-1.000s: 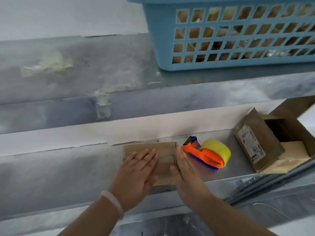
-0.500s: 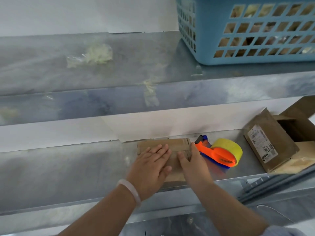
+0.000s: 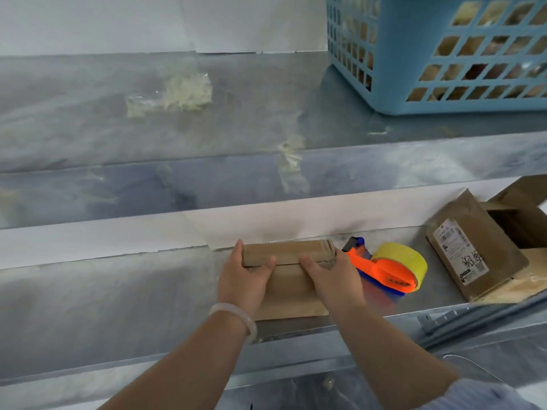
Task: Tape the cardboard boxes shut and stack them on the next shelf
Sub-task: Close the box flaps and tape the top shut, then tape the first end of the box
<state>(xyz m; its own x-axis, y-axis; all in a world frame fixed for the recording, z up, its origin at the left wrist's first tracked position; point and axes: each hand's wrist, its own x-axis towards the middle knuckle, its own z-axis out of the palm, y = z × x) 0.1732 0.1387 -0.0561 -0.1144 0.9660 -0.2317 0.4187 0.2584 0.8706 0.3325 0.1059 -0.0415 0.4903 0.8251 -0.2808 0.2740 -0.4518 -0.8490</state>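
Small cardboard box (image 3: 289,281), plain brown, matte, squat and rectangular with softened corners, sits on the lower shelf (image 3: 118,306) near its front lip. Whether its base is flat on the metal or tipped up can't be made out. Left hand (image 3: 242,281) grips the box's left end, with the fingers wrapped round the side and the thumb laid over the top face. Right hand (image 3: 336,281) grips the right end the same way. The hands are apart, with bare cardboard between the thumbs. A pale, smooth bracelet (image 3: 236,314) circles the left wrist. Just right of the box, close to the right hand, is a tape dispenser (image 3: 384,272) in glossy orange plastic over a blue frame, carrying a fat yellow roll. Further right is an open cardboard box (image 3: 476,255), larger and creased, with its flaps up, a dark hollow inside and a white printed label on its near face. Its print is too small to read. The shelf is grey sheet metal, dull and streaked. The upper shelf (image 3: 103,134) is the same metal, patched with crinkled, yellowish tape scraps (image 3: 177,94). On its right end stands a blue plastic basket (image 3: 414,54) with grid-cut walls. The contents are blurred through the holes. A white wall strip (image 3: 103,241) runs behind the lower shelf.
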